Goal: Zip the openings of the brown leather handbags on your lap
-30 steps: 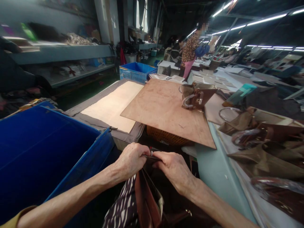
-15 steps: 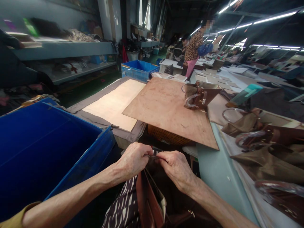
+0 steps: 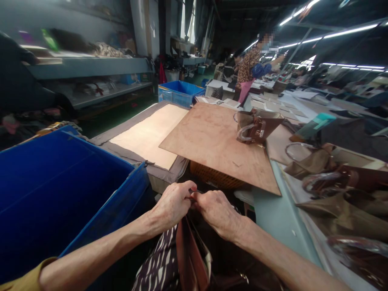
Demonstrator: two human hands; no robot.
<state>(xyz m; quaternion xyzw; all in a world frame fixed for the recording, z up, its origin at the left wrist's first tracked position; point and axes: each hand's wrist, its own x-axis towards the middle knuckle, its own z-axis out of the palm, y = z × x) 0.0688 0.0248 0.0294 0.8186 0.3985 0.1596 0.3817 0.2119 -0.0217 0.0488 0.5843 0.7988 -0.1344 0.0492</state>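
My left hand (image 3: 174, 204) and my right hand (image 3: 217, 212) meet in front of me, fingers closed in a pinch on a thin dark strip (image 3: 197, 192). Only a short curved piece of that strip shows between them; my fingers hide the rest. Directly below, a brown handbag (image 3: 187, 254) with its top open rests at my lap against black-and-white patterned cloth (image 3: 157, 262). A small metal fitting (image 3: 244, 278) glints low on its right side. Whether the strip is joined to the bag, I cannot tell.
A large blue bin (image 3: 100, 161) stands at my left. Ahead lies a brown board (image 3: 209, 137) bearing another handbag (image 3: 257, 126). More bags (image 3: 339, 206) lie along the right-hand table (image 3: 275, 214). Beyond, a person (image 3: 250, 66) stands among worktables; a blue crate (image 3: 178, 93) sits farther back.
My right hand has moved left, closing up to my left hand, so less of the strip shows between them. The whole view has shifted slightly.
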